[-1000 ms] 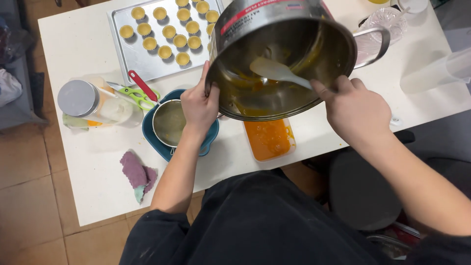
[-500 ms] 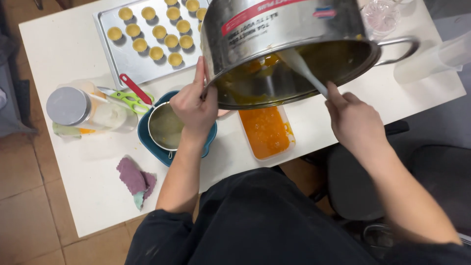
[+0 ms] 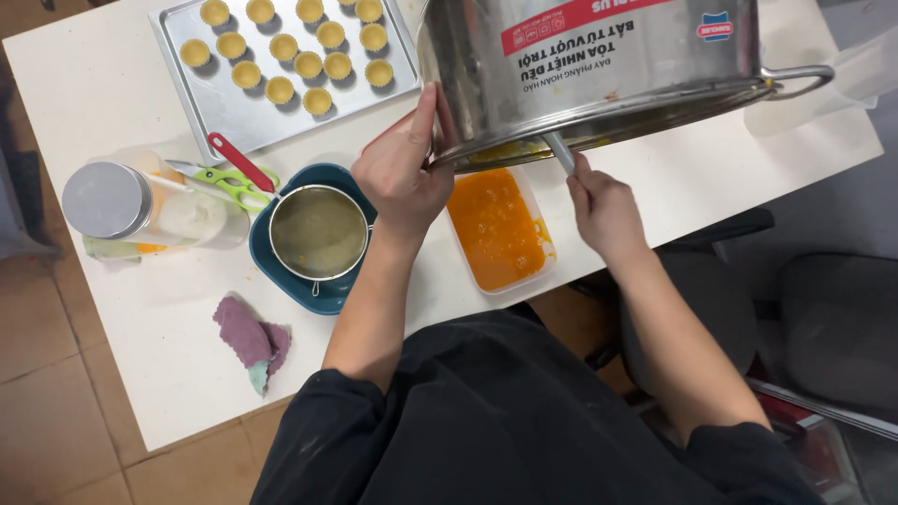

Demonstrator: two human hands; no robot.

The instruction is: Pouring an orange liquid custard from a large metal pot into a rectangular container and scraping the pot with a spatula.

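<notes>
A large steel pot (image 3: 599,65) is tipped steeply toward me above a rectangular plastic container (image 3: 498,231) holding orange liquid. My left hand (image 3: 404,173) grips the pot's rim on its left side. My right hand (image 3: 603,208) holds the handle of a spatula (image 3: 559,151) whose blade is hidden inside the pot. Yellow-orange residue shows just under the pot's lower rim.
A round metal strainer (image 3: 318,232) with a red handle sits in a blue bowl (image 3: 281,281). A baking tray (image 3: 253,112) carries several small tart shells. A lidded jar (image 3: 140,208), green scissors (image 3: 229,182) and a purple cloth (image 3: 248,337) lie on the left. Dark chairs stand at the right.
The pot has tipped further toward me, so its inside no longer shows. My right hand has dropped lower with the spatula. More orange liquid lies in the container.
</notes>
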